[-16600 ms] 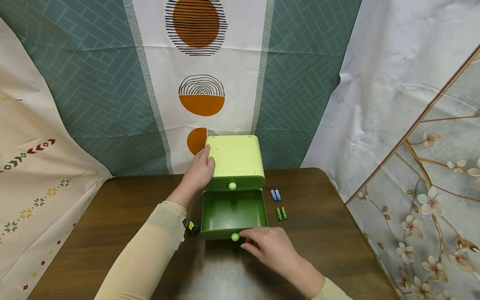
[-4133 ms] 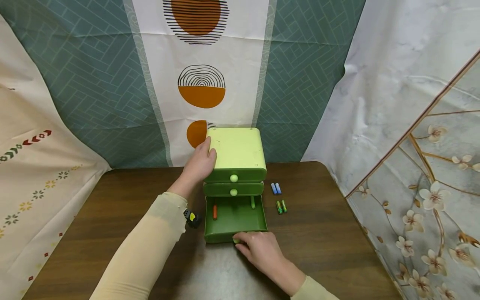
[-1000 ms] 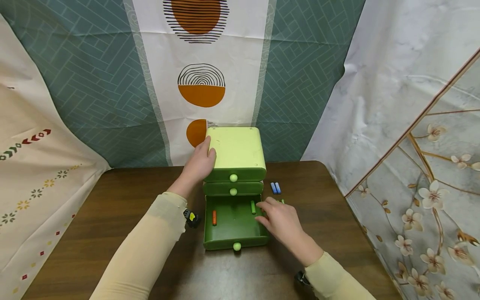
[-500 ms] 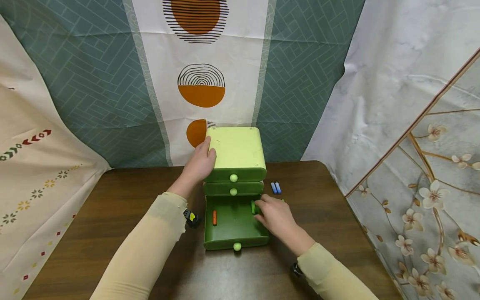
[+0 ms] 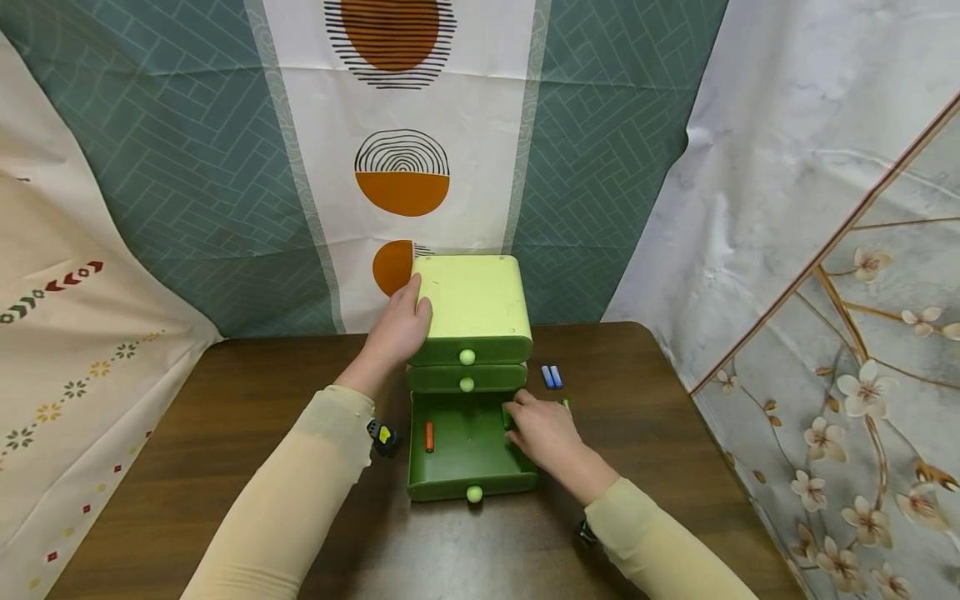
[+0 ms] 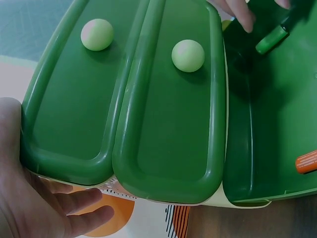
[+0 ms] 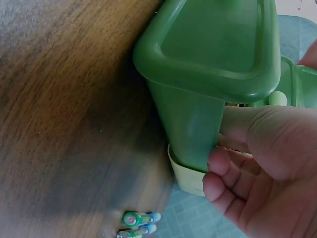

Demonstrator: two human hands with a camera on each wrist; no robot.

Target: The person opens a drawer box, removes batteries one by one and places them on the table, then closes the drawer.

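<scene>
A small cabinet with a pale yellow-green top (image 5: 472, 300) has its green bottom drawer (image 5: 468, 467) pulled out. My left hand (image 5: 397, 329) rests against the cabinet's upper left side, fingers extended, as the left wrist view shows. Over the drawer's right wall reaches my right hand (image 5: 543, 425), thumb and forefinger inside, other fingers loosely bent. In the left wrist view, its fingertips (image 6: 245, 20) are spread close above a green battery (image 6: 272, 39) lying in the drawer. An orange battery (image 5: 429, 437) lies at the drawer's left side. The upper two drawers are closed.
To the right of the cabinet lie two blue batteries (image 5: 551, 377). Nearer stand-alone green batteries (image 7: 131, 218) are mostly hidden by my right hand in the head view. Patterned cloths hang behind and beside the wooden table (image 5: 262, 467).
Earlier the middle drawer was open; it is now closed and the bottom one is out. My right hand has left the bottom knob and moved leftward into the drawer over the green battery.
</scene>
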